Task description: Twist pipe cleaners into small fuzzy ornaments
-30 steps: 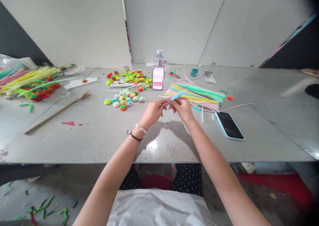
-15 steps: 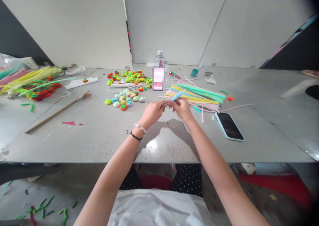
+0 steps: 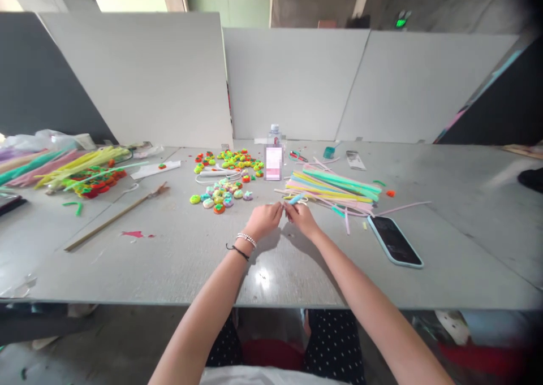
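Note:
My left hand (image 3: 263, 220) and my right hand (image 3: 302, 218) meet fingertip to fingertip just above the table. A light blue fuzzy piece (image 3: 297, 198), which looks like a pipe cleaner, sticks up from the right hand's pinch. The left fingers are pinched too; what lies between them is too small to tell. Right behind the right hand lies a pile of pastel pipe cleaners (image 3: 335, 188). Several small pastel flower-like pieces (image 3: 221, 195) sit to the left of the hands.
Beyond stand a bottle (image 3: 275, 133) and a phone-like object with a blurred screen (image 3: 272, 163). A phone (image 3: 396, 241) lies at right. Leftward are a wooden stick (image 3: 110, 221), orange and green pieces (image 3: 237, 159) and more pipe cleaners (image 3: 80, 164). White panels (image 3: 297, 85) close off the back.
The head view has tilted up, so everything sits lower in the picture. My fingertips have come together, and the blue piece leans over more.

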Available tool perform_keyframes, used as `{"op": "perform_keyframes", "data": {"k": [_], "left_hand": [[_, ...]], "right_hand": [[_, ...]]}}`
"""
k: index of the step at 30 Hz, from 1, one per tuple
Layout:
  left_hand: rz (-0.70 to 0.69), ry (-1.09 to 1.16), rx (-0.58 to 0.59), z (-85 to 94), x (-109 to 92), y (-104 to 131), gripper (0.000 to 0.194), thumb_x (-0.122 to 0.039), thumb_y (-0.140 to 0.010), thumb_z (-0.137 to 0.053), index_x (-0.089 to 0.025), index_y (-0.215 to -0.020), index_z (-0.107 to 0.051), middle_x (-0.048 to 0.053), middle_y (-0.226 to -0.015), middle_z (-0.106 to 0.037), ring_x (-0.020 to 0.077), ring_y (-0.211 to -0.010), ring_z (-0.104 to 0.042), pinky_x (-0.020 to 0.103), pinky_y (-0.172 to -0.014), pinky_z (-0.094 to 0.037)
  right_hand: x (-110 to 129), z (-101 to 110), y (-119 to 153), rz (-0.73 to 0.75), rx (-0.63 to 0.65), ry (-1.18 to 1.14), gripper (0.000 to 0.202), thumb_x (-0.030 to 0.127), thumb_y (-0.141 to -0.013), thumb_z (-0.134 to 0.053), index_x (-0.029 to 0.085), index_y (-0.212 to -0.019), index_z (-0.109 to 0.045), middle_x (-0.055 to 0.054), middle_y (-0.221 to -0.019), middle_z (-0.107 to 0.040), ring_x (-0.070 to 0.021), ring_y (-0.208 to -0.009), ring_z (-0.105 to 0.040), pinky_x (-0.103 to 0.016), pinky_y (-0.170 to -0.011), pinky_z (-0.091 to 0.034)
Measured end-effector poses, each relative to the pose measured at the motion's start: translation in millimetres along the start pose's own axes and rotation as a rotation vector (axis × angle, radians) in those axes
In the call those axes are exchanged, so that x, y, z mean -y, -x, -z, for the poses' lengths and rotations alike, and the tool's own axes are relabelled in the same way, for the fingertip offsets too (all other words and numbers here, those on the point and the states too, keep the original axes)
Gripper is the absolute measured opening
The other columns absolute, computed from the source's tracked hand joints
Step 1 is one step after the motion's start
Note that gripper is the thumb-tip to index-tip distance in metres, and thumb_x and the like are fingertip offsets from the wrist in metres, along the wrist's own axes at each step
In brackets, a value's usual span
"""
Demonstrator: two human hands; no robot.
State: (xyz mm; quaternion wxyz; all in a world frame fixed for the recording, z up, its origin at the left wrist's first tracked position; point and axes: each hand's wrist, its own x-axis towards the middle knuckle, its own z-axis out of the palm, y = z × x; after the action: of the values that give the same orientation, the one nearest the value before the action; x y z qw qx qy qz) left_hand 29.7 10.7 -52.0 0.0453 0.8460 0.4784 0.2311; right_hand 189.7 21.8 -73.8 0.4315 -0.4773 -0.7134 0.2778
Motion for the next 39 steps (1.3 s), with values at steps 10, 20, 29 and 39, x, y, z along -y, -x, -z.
{"op": "perform_keyframes", "data": {"k": [10,20,29,39], "left_hand": [[0.130,0.163,0.057,-25.5,13.5,1.4,0.054,-0.035,-0.096,-0.020,-0.014,-0.074,-0.065,0.009,-0.068,-0.064,0.0160,-0.066,-0.058,0.026,-0.062,-0.037],[0.181,0.128,0.076,-35.3,20.1,-0.5,0.061,-0.037,-0.097,-0.009,-0.013,-0.084,-0.063,0.008,-0.078,-0.066,0.0149,-0.072,-0.057,0.025,-0.068,-0.040],[0.186,0.010,0.132,-30.4,15.1,2.1,0.046,-0.031,-0.096,-0.021,-0.014,-0.089,-0.062,0.015,-0.092,-0.067,0.0218,-0.090,-0.062,0.031,-0.079,-0.042],[0.306,-0.009,0.074,-21.6,0.7,1.6,0.038,-0.033,-0.096,-0.019,-0.018,-0.103,-0.053,0.011,-0.093,-0.068,0.0210,-0.086,-0.066,0.028,-0.067,-0.040]], "right_hand": [[0.3,-10.4,4.4,0.107,0.050,0.126,0.050,0.055,-0.089,-0.038,0.019,-0.057,-0.053,-0.002,-0.054,-0.056,-0.0162,-0.055,-0.054,-0.026,-0.057,-0.035],[-2.2,-19.4,4.1,0.090,0.088,0.068,0.051,0.056,-0.090,-0.034,0.017,-0.066,-0.057,-0.002,-0.056,-0.058,-0.0155,-0.055,-0.054,-0.025,-0.057,-0.037],[-13.5,-25.3,2.4,-0.005,0.041,0.103,0.058,0.063,-0.087,-0.032,0.019,-0.056,-0.052,-0.002,-0.048,-0.054,-0.0151,-0.048,-0.051,-0.024,-0.051,-0.034],[-27.4,-32.1,-5.0,-0.154,-0.004,0.069,0.060,0.068,-0.082,-0.035,0.021,-0.046,-0.045,0.000,-0.040,-0.049,-0.0149,-0.042,-0.050,-0.025,-0.047,-0.035]]}}
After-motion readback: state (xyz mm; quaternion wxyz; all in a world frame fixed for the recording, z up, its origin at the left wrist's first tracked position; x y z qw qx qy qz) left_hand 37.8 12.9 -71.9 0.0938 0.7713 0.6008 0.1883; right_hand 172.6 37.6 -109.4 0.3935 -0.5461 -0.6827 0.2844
